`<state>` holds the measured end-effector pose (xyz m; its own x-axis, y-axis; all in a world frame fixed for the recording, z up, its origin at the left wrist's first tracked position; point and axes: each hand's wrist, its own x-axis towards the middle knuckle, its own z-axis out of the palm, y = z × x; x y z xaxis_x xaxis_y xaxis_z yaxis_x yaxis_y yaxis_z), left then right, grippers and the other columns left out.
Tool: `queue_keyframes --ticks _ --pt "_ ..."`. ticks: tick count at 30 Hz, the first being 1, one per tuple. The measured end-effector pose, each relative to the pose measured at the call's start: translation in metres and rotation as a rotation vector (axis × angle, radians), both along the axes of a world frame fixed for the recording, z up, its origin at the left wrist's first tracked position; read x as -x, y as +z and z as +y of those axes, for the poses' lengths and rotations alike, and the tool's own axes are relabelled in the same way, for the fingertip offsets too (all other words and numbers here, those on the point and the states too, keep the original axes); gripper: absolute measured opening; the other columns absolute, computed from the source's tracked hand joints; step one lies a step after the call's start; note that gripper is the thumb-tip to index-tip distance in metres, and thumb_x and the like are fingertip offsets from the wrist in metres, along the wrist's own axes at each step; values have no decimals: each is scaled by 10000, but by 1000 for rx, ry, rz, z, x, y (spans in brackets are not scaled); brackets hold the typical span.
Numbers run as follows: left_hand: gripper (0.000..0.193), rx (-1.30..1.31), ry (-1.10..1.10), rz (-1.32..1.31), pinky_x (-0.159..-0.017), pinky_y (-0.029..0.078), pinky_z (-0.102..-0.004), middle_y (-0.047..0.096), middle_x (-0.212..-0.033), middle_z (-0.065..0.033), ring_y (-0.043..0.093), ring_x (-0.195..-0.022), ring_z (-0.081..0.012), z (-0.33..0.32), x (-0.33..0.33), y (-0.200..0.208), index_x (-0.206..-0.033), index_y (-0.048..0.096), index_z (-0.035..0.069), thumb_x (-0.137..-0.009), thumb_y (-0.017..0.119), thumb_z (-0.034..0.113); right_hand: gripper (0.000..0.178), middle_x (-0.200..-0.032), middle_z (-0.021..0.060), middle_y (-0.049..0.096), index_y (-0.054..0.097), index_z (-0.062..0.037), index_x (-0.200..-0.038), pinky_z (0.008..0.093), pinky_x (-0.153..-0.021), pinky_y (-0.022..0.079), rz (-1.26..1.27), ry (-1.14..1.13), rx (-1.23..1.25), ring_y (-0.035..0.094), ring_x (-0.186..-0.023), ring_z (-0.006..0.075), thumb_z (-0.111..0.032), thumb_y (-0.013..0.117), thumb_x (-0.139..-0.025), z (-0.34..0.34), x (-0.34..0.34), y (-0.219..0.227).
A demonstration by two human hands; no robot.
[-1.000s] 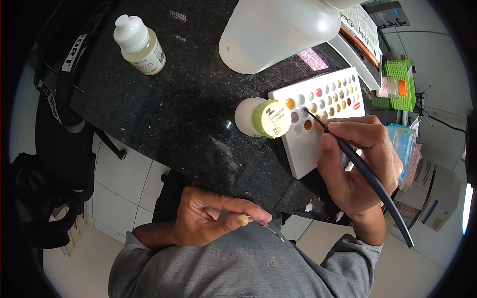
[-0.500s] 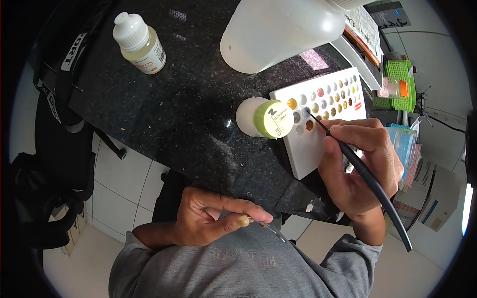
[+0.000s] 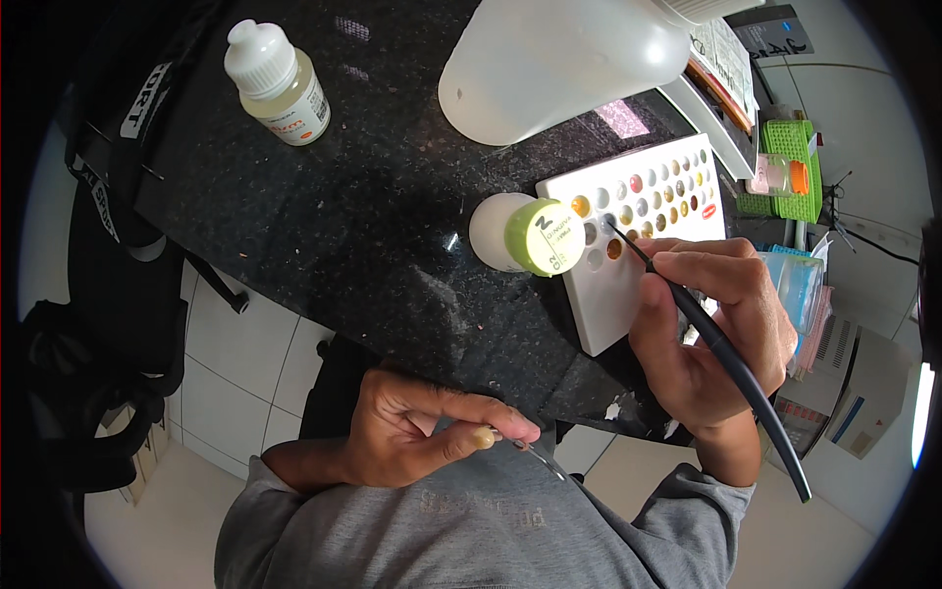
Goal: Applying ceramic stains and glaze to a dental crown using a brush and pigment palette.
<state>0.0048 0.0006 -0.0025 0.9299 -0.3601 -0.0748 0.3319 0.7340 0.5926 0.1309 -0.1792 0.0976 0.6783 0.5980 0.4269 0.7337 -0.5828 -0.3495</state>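
Observation:
My right hand (image 3: 721,329) is closed in a pencil grip on a slim paintbrush (image 3: 724,351) with a thick dark handle. The brush's fine tip is at a greyish well of the white palette (image 3: 610,304), which has rows of small round wells with coloured pastes. Low in front of my body, my left hand (image 3: 422,432) pinches a thin shiny metal instrument (image 3: 542,459) between thumb and forefinger. Its slender end sticks out to the right; the fingers hide the rest. Beside the palette's left edge is a white jar with a light green lid (image 3: 546,239).
On the dark speckled tabletop (image 3: 383,196) a dropper bottle (image 3: 283,88) stands at the far left. A large translucent bottle (image 3: 559,74) is behind the palette. To the right are a green basket (image 3: 791,157) and an orange-capped jar (image 3: 777,175).
The brush handle's rear end has dipped slightly, while its tip stays at the same well. My left hand is nearly unchanged.

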Motion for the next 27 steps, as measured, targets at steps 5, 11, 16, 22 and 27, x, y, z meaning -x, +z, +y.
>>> queue_keyframes --ticks 5,11,16,22,27 --pt "153 -23 1 -24 -869 538 -372 682 -966 -192 673 -930 -243 -1 4 0 -983 669 -49 -852 594 -27 226 -733 138 658 608 22 -822 228 -546 513 -1 22 -106 678 -639 192 82 713 -631 -7 10 3" --pt "144 -88 12 -6 -817 544 -308 687 -937 -173 673 -888 -202 -7 -1 12 -984 662 -57 -888 580 12 227 -723 127 573 520 1 -989 245 -559 507 99 -17 -187 594 -628 182 -177 614 -884 -39 44 36" --pt "169 -175 -118 -105 -761 546 -257 678 -923 -136 663 -873 -161 -31 4 25 -993 648 -49 -927 557 76 220 -847 165 566 469 16 -1017 274 -668 558 534 -48 -591 642 -713 197 -9 597 -840 -64 89 23" --pt "194 -148 -129 63 -733 565 -268 670 -914 -118 660 -857 -154 -67 10 26 -1005 634 -44 -936 554 118 184 -770 108 544 481 -7 -935 271 -634 514 512 -119 -694 624 -706 205 -105 619 -865 -66 124 -17" --pt "196 -204 -73 6 -725 570 -276 661 -896 -107 657 -848 -153 -77 12 19 -972 635 -45 -943 539 123 140 -712 132 570 504 48 -844 351 -676 570 334 58 -755 637 -679 203 42 618 -762 -68 122 -40"
